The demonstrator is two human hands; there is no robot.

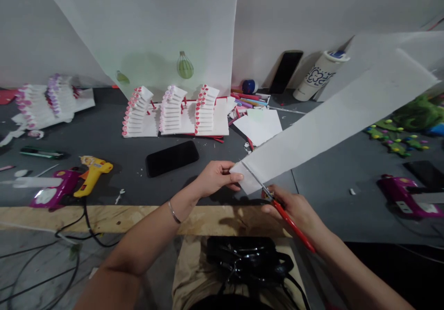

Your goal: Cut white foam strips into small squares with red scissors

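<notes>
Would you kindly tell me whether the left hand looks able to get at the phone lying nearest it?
Probably yes: the phone lies close to the left hand, with nothing on it or visibly between them, though that hand would first have to release the paper.

Left hand [217, 179] holds a white strip [312, 127], right hand [294, 206] red-handled scissors [290, 222].

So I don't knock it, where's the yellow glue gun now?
The glue gun is at left in the head view, near the wooden front edge, between a purple device and a black phone.
</notes>
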